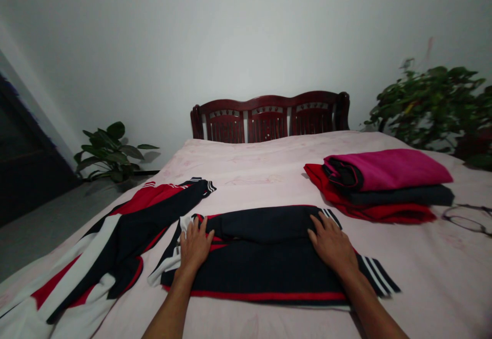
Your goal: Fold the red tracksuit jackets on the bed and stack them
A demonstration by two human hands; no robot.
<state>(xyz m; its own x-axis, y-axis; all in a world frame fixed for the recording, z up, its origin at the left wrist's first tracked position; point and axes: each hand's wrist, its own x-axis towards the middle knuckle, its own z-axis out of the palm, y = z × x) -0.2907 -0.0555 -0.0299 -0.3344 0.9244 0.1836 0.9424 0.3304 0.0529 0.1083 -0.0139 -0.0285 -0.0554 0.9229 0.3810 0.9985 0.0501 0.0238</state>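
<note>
Partly beneath both hands [195, 245] [332, 242], dark garment [265, 267]

No text, label, brand, number or sign is readable.

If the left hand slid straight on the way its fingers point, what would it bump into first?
The left hand would probably leave the folded dark garment, cross the pink sheet and bump the wooden headboard; depth is unclear.
</note>
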